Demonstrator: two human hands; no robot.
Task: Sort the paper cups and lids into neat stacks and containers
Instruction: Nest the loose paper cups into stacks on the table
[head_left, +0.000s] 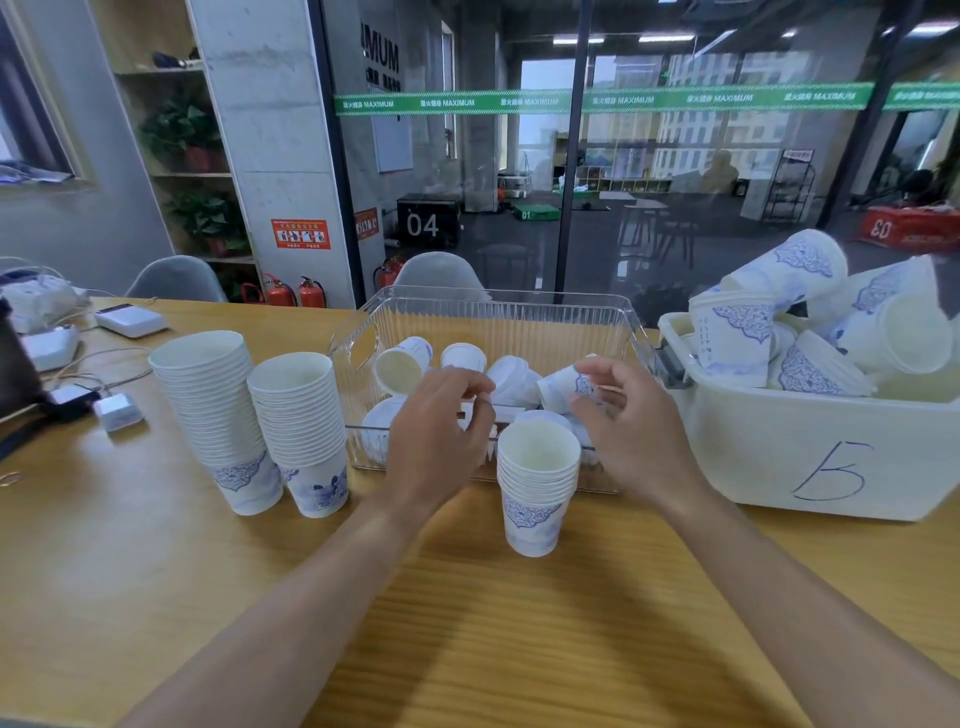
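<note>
Reaching forward over a wooden table (156, 561), a person is holding both bare hands above the near wall of a clear ribbed plastic bin (498, 317). The left hand (436, 431) is hovering with fingers loosely curled, and I cannot tell whether it is pinching anything. The right hand (623, 415) is curling around a small white paper cup with a blue pattern (563, 387), which is lying on its side, its long axis running left to right with the base pointing left. The two hands are sitting apart, with a short stack of nested white paper cups (537, 483) standing upright on the table between and just below them.

That short stack is lying closest to the right hand, so the held cup would likely need turning upright, mouth up, before dropping into it.

Inside the bin, more loose cups (402, 366) and white lids (511, 379) are lying tumbled. Two taller cup stacks (249, 415) are standing to the left. A white tub marked with a handwritten 5 (810, 457) is sitting to the right, heaped with unsorted cups.
</note>
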